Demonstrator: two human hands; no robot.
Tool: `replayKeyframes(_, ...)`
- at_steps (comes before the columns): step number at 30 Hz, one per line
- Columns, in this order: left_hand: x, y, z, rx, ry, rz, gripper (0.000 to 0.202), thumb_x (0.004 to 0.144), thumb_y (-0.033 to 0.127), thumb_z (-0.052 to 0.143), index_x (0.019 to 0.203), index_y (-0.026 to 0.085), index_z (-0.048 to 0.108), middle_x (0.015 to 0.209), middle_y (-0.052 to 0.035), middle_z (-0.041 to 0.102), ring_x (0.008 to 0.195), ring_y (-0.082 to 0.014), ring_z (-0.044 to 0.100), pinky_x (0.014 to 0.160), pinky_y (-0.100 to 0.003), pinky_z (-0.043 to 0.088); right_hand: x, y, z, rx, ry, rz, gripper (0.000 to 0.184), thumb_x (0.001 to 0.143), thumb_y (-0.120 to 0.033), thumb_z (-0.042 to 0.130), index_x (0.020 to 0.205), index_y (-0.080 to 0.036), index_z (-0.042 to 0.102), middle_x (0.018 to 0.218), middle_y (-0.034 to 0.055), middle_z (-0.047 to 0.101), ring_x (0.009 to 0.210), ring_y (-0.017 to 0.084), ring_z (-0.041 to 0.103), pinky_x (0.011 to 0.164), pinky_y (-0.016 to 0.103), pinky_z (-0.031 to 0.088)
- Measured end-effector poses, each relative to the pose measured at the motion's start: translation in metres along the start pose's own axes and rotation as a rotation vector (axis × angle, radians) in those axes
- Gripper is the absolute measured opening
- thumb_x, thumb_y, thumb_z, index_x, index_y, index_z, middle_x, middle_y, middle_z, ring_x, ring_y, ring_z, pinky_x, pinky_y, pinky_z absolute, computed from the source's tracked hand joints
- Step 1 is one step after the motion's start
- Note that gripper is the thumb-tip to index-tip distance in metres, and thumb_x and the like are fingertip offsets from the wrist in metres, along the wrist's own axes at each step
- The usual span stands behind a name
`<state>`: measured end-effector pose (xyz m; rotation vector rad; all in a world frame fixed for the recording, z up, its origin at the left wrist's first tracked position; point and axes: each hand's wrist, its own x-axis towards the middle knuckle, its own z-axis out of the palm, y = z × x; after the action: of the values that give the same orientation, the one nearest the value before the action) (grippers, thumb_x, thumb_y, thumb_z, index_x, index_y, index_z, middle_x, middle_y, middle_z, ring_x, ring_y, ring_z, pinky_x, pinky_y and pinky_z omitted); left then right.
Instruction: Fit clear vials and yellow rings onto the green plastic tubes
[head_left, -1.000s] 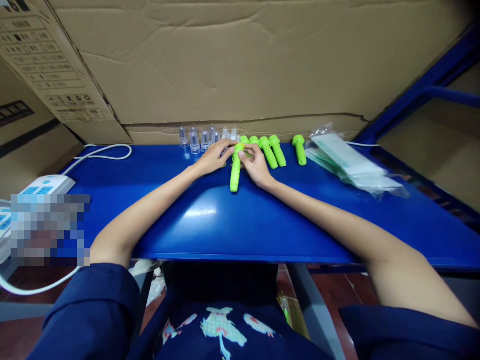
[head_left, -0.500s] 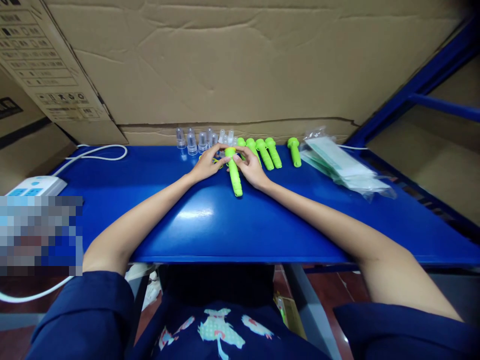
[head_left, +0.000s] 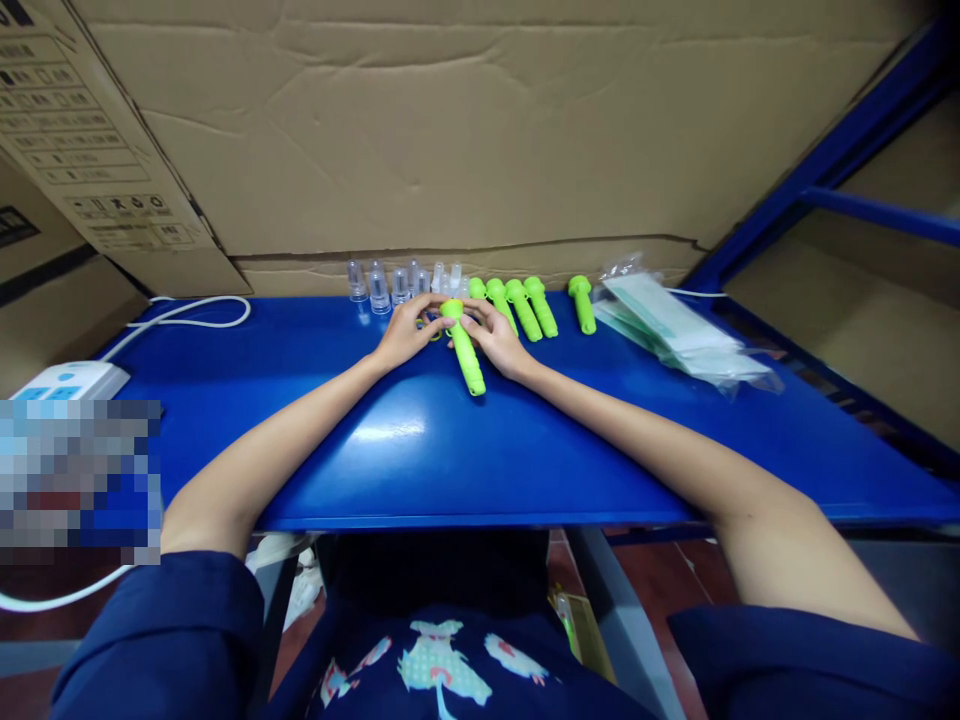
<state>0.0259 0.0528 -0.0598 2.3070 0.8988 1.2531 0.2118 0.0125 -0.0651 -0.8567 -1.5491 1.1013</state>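
A lime-green toy flashlight [head_left: 466,355] is held between both hands, its wide head away from me and its tail slanting toward me. My left hand [head_left: 409,330] closes its fingertips and thumb on the left side of the head. From the right, my right hand [head_left: 496,335] grips the head and upper barrel with thumb and fingers. Just behind my left fingers, thin yellow rings [head_left: 433,330] lie on the table, partly hidden. Several similar green flashlights [head_left: 538,305] lie in a row past my right hand. Clear plastic caps [head_left: 379,290] stand behind my left hand.
The blue table [head_left: 405,460] backs onto a cardboard wall [head_left: 450,140]. Another green flashlight [head_left: 582,305] lies apart at right, beside plastic-wrapped packets [head_left: 682,325]. A white power strip [head_left: 71,382] and its cable [head_left: 187,315] are at left. A blue metal frame [head_left: 877,210] rises at right.
The view has shifted slightly. The held flashlight's head has tipped a little left, and the yellow edge seen at its end before no longer shows. Both hands keep their hold.
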Motion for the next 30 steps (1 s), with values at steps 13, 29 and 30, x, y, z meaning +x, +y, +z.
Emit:
replayKeyframes(13,-0.001,0.002,0.002,-0.088,0.021,-0.007,0.028,0.083,0.027,0.078,0.106,0.013,0.07,0.097,-0.0071,0.076,0.088,-0.0167,0.071,0.076,-0.026,0.055,0.0,0.002,-0.002,-0.04,0.012,-0.048,0.062,0.074,-0.072,0.072,0.111,-0.026,0.053,0.131,0.011,0.063,0.088,0.024,0.073,0.08,0.048,0.065)
replayKeyframes(29,-0.005,0.005,0.002,-0.005,0.072,0.007,0.021,0.082,0.02,0.079,0.102,0.013,0.076,0.092,-0.0067,0.077,0.077,-0.015,0.068,0.074,-0.027,0.053,0.004,0.015,-0.004,-0.031,0.067,-0.116,0.057,0.076,-0.071,0.074,0.106,-0.026,0.055,0.125,0.0094,0.066,0.103,0.028,0.071,0.08,0.049,0.067)
replayKeyframes(30,-0.005,0.005,0.002,-0.003,0.075,0.008,0.021,0.082,0.02,0.079,0.102,0.013,0.076,0.092,-0.0066,0.077,0.076,-0.0147,0.067,0.074,-0.027,0.053,0.004,0.016,-0.004,-0.032,0.072,-0.115,0.057,0.076,-0.071,0.074,0.105,-0.026,0.055,0.126,0.0095,0.066,0.102,0.028,0.071,0.08,0.049,0.067)
